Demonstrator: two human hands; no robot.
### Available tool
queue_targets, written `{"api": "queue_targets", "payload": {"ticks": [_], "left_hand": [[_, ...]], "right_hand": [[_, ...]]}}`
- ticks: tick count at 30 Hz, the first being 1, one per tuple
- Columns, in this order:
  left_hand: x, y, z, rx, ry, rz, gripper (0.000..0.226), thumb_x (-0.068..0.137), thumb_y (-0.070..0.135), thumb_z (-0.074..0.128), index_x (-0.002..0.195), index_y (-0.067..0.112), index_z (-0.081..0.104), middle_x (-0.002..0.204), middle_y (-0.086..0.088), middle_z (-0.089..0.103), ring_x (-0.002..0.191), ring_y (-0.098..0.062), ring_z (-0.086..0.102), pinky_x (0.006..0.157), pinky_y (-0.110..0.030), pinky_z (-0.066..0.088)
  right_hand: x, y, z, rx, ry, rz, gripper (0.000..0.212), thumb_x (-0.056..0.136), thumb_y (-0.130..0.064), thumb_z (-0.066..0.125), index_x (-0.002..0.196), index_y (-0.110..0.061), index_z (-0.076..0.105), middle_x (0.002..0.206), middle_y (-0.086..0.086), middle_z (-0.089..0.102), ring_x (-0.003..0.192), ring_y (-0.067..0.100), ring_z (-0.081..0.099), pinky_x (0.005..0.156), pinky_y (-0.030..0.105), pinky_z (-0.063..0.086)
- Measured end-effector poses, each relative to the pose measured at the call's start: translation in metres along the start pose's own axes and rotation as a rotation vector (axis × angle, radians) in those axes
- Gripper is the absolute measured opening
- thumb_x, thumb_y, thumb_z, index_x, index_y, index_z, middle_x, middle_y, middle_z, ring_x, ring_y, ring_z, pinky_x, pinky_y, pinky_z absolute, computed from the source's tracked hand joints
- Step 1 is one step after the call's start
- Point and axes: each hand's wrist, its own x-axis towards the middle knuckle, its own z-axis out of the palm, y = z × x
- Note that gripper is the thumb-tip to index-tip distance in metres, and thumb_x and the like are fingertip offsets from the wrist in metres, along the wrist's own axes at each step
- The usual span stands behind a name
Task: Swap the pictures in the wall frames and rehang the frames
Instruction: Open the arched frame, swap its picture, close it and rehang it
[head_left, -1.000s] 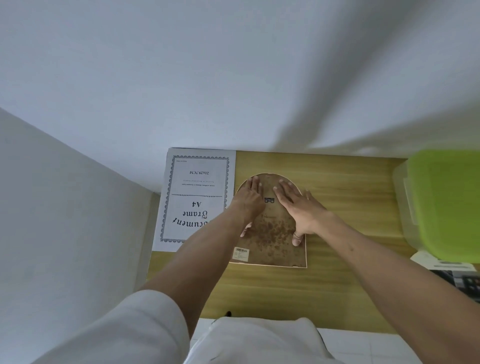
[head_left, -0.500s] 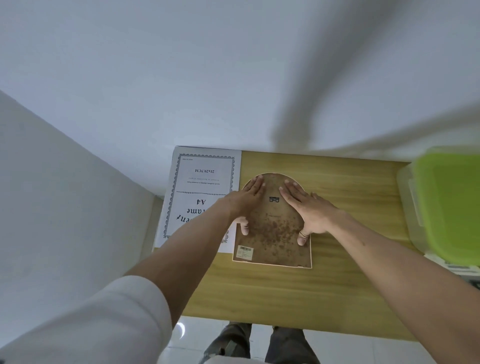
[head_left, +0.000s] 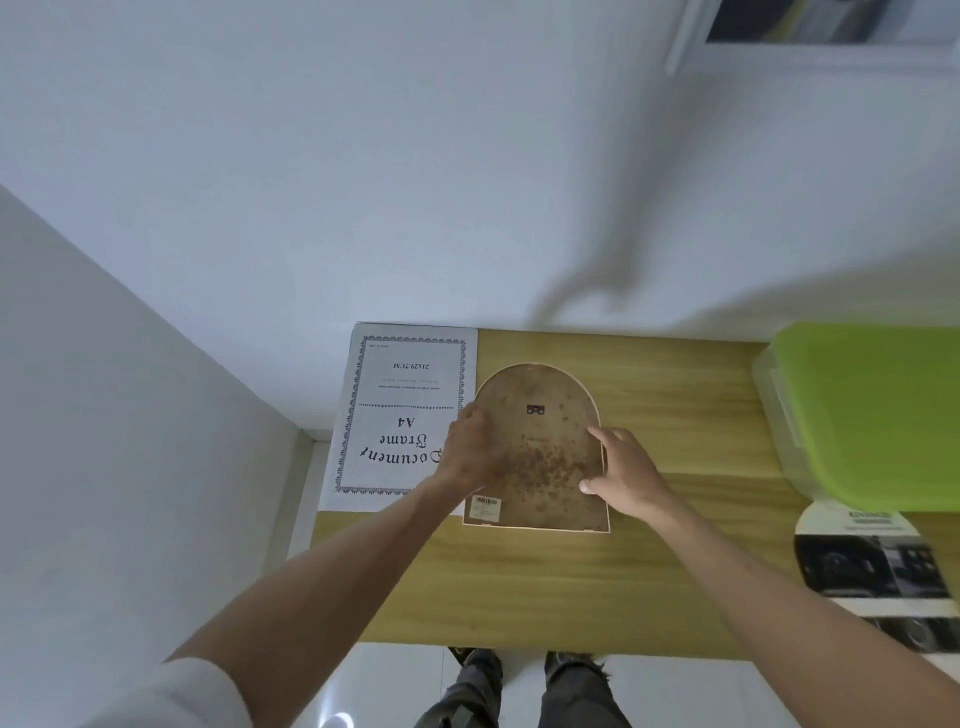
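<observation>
A: What's lying on the wooden table (head_left: 649, 582)?

B: An arch-topped picture frame (head_left: 540, 441), face down. Its brown fibreboard backing is mottled with darker stains, a small black metal hanger (head_left: 535, 410) sits near the rounded top, and a barcode sticker (head_left: 485, 506) is stuck in the lower left corner. A thin pale rim runs round the arch and the straight bottom edge.

A: And the hands?

B: The left hand (head_left: 470, 457) is curled over the frame's left edge, fingers wrapped at the rim. The right hand (head_left: 626, 475) grasps the right edge, thumb on the backing and fingers curved round the side. Both are gripping the frame.

A: Anything beside it?

B: Just to the left, touching or slightly under the frame's edge, lies a white rectangular paper insert (head_left: 405, 415) printed "Document Frame A4" inside an ornate black border, seen upside down. To the right, well apart, stands a translucent plastic box (head_left: 779, 415) with a smooth lime-green lid (head_left: 878, 410). Near it lies an arch-shaped printed picture (head_left: 872, 566) in dark greys, too blurred to read.

A: The table itself?

B: Light yellow wood grain, pushed against a plain white wall (head_left: 363, 156).
</observation>
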Motion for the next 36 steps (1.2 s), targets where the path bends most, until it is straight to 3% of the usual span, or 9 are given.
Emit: {"api": "queue_targets", "payload": {"ticks": [2,7,12,19,21,24,28,32,36], "left_hand": [[-0.002,0.006,-0.006,-0.249,0.036,-0.159,0.035,0.073,0.003,0.067,0.103,0.019,0.06,0.091,0.0,0.059,0.088,-0.025,0.061,0.073,-0.039,0.055],[0.002,0.011,-0.013,-0.45,0.081,-0.348,0.072,0.077,0.003,0.072,0.143,0.011,0.045,0.132,-0.01,0.058,0.106,-0.022,0.059,0.08,-0.028,0.044],[0.002,0.02,-0.026,-0.559,0.054,-0.391,0.023,0.072,-0.004,0.074,0.091,0.009,0.072,0.088,-0.001,0.066,0.077,-0.018,0.06,0.066,-0.022,0.042],[-0.015,0.05,-0.036,-0.743,0.044,-0.342,0.052,0.072,-0.01,0.075,0.117,0.014,0.065,0.098,-0.009,0.071,0.079,-0.017,0.068,0.063,-0.025,0.052],[-0.016,0.06,-0.035,-0.707,0.046,-0.323,0.061,0.069,-0.009,0.078,0.124,0.016,0.065,0.099,-0.01,0.071,0.088,-0.022,0.07,0.083,-0.037,0.056],[-0.024,0.085,-0.033,-0.724,0.093,-0.304,0.059,0.067,-0.007,0.08,0.12,0.015,0.067,0.094,-0.006,0.072,0.089,-0.022,0.069,0.093,-0.041,0.053],[-0.042,0.133,-0.023,-0.691,0.183,-0.223,0.036,0.066,-0.007,0.079,0.097,0.01,0.075,0.081,0.001,0.075,0.078,-0.013,0.07,0.064,-0.022,0.051],[-0.06,0.184,-0.004,-0.579,0.289,-0.086,0.032,0.064,-0.002,0.076,0.089,0.018,0.079,0.079,0.007,0.076,0.077,-0.011,0.073,0.061,-0.018,0.052],[-0.079,0.237,0.019,-0.409,0.46,0.1,0.017,0.074,0.01,0.07,0.084,0.022,0.076,0.076,0.01,0.074,0.068,-0.009,0.069,0.057,-0.02,0.056]], "right_hand": [[-0.005,-0.006,0.006,0.22,0.051,0.07,0.082,0.08,-0.017,0.077,0.152,-0.016,0.037,0.153,0.005,0.038,0.14,0.022,0.039,0.112,0.029,0.033],[-0.008,-0.015,0.003,0.62,0.223,0.254,0.036,0.081,-0.009,0.07,0.115,-0.019,0.061,0.114,0.001,0.067,0.099,0.022,0.063,0.092,0.04,0.053],[-0.01,-0.008,-0.015,0.778,0.307,0.284,0.026,0.09,-0.007,0.064,0.115,-0.011,0.068,0.11,0.004,0.07,0.091,0.021,0.065,0.074,0.033,0.05],[-0.012,0.0,-0.05,0.923,0.287,0.209,0.024,0.089,-0.005,0.069,0.109,-0.016,0.068,0.103,0.0,0.072,0.093,0.021,0.069,0.084,0.042,0.057],[-0.014,0.004,-0.062,0.913,0.285,0.174,0.017,0.089,-0.005,0.069,0.102,-0.016,0.072,0.101,0.002,0.074,0.091,0.022,0.071,0.084,0.043,0.059],[-0.021,0.014,-0.084,0.885,0.276,0.123,0.017,0.09,-0.007,0.067,0.096,-0.022,0.072,0.107,0.005,0.074,0.094,0.023,0.07,0.087,0.046,0.058],[-0.037,0.032,-0.117,0.661,0.285,0.061,0.057,0.092,-0.026,0.068,0.143,-0.012,0.048,0.136,0.006,0.058,0.119,0.024,0.058,0.097,0.037,0.049],[-0.054,0.026,-0.158,0.534,0.278,-0.125,0.048,0.093,-0.043,0.062,0.134,-0.022,0.053,0.13,-0.003,0.061,0.11,0.016,0.06,0.081,0.029,0.048],[-0.069,-0.007,-0.2,0.523,0.252,-0.27,0.065,0.085,-0.066,0.056,0.137,-0.028,0.048,0.127,-0.008,0.06,0.113,0.016,0.059,0.092,0.034,0.049]]}}
